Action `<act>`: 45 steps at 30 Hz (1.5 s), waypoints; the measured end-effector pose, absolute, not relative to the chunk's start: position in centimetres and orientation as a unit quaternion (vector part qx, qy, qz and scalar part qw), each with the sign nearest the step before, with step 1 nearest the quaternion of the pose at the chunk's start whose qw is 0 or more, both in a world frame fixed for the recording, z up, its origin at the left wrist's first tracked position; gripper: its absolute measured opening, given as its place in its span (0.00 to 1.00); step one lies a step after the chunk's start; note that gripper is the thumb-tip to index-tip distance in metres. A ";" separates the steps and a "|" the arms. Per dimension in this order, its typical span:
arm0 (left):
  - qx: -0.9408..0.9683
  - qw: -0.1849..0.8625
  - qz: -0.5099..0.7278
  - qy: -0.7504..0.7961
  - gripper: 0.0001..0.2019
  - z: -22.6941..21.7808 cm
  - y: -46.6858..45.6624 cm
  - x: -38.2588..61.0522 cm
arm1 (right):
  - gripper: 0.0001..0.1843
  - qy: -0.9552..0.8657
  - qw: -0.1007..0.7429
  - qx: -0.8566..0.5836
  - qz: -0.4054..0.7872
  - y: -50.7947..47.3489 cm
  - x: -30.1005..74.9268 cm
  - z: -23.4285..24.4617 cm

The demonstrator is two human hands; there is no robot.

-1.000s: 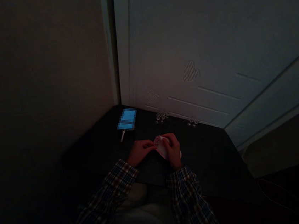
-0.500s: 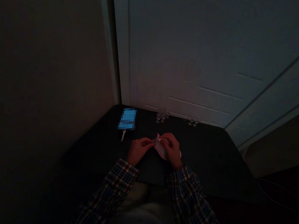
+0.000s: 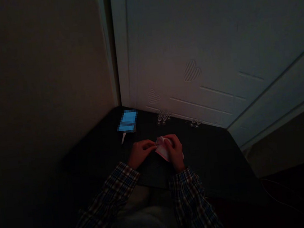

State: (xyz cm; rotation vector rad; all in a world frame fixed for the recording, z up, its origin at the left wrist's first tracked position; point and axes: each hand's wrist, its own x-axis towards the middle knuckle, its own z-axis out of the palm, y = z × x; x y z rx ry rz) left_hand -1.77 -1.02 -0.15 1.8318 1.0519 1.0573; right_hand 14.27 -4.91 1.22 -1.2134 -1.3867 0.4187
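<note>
My right hand point(image 3: 174, 151) is closed on a thin, limp pink-and-white piece point(image 3: 162, 151), like cloth or soft film, with its thumb and fingers pinching the upper part. Its lower right edge peeks out beyond that hand. From the other side, my left hand point(image 3: 141, 153) pinches at the piece's upper left edge with thumb and forefinger. Something small and shiny seems to be at those fingertips, too dark to make out. Both hands are held over the dark table point(image 3: 205, 159).
Clear round small items, like suction cups, lie in a larger cluster point(image 3: 163, 117) and a smaller one point(image 3: 195, 122) along the white panel point(image 3: 214, 31) with embossed hearts. A lit phone point(image 3: 127, 121), its screen blurred out, lies back left with a white cable point(image 3: 123, 138).
The pink-and-white piece is spread a little flatter between my hands, and my right fingers have shifted slightly on it. The view has turned slightly.
</note>
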 end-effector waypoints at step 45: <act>0.643 0.439 0.440 0.447 0.13 -0.6 -0.3 -1.8 | 0.06 -0.640 0.569 -0.492 0.161 -5.0 13.8 1.3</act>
